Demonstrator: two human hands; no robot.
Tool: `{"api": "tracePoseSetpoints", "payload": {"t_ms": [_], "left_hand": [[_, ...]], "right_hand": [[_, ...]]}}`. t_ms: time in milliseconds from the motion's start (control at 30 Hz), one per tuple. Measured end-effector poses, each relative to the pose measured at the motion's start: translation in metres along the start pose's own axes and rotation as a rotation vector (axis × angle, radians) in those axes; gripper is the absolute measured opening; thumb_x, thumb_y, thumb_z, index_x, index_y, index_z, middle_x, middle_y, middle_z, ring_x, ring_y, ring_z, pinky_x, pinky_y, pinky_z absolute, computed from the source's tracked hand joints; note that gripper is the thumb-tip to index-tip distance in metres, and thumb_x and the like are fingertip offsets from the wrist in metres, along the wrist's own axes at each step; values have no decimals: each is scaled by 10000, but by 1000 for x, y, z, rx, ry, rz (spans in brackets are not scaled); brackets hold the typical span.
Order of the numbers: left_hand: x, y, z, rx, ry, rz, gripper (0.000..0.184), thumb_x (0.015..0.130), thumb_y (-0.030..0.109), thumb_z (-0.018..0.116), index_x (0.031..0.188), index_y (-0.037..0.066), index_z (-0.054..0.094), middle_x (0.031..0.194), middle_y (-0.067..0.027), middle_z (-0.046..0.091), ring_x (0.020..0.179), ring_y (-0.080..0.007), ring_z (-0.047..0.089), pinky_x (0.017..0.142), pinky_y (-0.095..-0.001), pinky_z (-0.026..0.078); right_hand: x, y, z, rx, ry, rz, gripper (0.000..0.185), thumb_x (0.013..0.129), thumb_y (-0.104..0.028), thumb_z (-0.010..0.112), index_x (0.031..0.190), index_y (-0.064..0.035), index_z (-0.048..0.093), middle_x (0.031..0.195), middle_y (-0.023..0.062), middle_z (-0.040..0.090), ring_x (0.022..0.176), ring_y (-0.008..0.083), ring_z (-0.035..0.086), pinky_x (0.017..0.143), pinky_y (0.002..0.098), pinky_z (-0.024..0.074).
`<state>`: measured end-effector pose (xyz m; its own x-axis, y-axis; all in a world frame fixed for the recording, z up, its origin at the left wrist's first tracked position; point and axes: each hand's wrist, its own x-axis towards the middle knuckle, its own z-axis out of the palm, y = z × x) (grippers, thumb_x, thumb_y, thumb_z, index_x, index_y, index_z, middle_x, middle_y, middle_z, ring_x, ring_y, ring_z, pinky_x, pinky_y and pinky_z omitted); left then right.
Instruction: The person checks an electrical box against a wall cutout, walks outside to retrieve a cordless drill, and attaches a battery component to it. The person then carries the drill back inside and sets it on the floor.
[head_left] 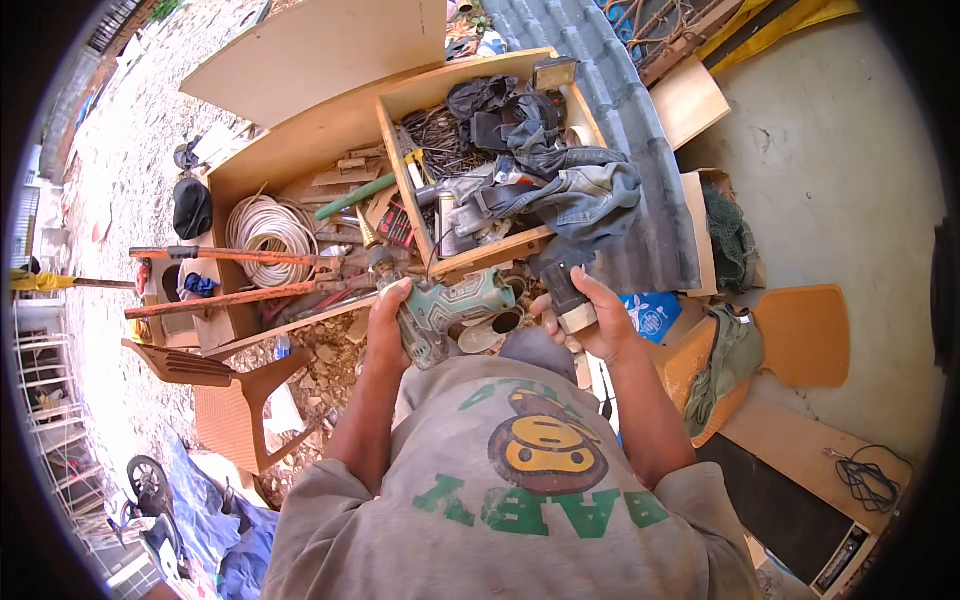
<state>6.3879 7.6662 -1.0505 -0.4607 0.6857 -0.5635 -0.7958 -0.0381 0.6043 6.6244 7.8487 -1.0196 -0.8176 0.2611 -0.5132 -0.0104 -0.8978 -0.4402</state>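
Observation:
My left hand (390, 325) is wrapped round a worn teal and grey cordless drill (450, 305). A cone-shaped, brass-coloured step bit (367, 230) appears to sit at its chuck end, pointing away from me. My right hand (608, 320) grips a black battery pack (566, 288) with a pale, tan-coloured end, held apart from the drill. Both hands are in front of my shirt, at the near edge of a wooden box (490, 252).
Jeans (590, 195), dark cloths and many loose metal pieces fill the box's right compartment. Its left part holds a coiled white cable (268, 235) and orange-handled long tools (235, 298). A brown chair (225, 410) stands at left; another orange-brown chair (800, 335) is at right.

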Motion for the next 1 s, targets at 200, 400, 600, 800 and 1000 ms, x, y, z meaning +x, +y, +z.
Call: {"api": "tracePoseSetpoints", "payload": {"t_ms": [200, 400, 600, 800, 1000], "left_hand": [[-4, -11, -16, -181, -16, 121, 245, 893, 233, 533, 999, 12, 553, 912, -140, 649, 795, -240, 667, 721, -368, 567], [-4, -40, 9, -315, -42, 122, 368, 900, 324, 515, 1072, 1, 551, 951, -143, 641, 841, -257, 657, 761, -384, 554], [-15, -39, 21, -350, -16, 153, 292, 886, 324, 545, 991, 52, 563, 894, -108, 634, 786, -237, 659, 722, -383, 564], [-19, -38, 16, -336, 11, 218, 301, 891, 326, 541, 1004, 48, 565, 892, -101, 631, 797, -232, 655, 722, -383, 562], [-19, -40, 10, -301, 8, 293, 307, 889, 321, 543, 1010, 39, 568, 913, -106, 636, 803, -228, 657, 716, -374, 563]], "right_hand": [[12, -10, 28, -128, -85, -17, 420, 905, -318, 559, 1178, -9, 480, 1073, 177, 610, 824, 236, 646, 659, 339, 548], [-4, -46, 42, -655, -49, -163, 512, 813, -238, 642, 1241, -25, 458, 1085, 95, 560, 899, 155, 593, 767, 296, 508], [-5, -69, 69, -752, -159, -215, 411, 780, -268, 673, 1095, -17, 593, 982, 65, 600, 823, 117, 594, 678, 254, 514], [5, -70, 69, -1076, -205, -304, 466, 748, -291, 701, 1115, -30, 587, 1018, 36, 580, 867, 99, 565, 743, 242, 482], [8, -76, 76, -1121, -211, -246, 421, 735, -248, 702, 1091, -47, 603, 1018, 27, 578, 926, 110, 543, 829, 260, 444]]}}
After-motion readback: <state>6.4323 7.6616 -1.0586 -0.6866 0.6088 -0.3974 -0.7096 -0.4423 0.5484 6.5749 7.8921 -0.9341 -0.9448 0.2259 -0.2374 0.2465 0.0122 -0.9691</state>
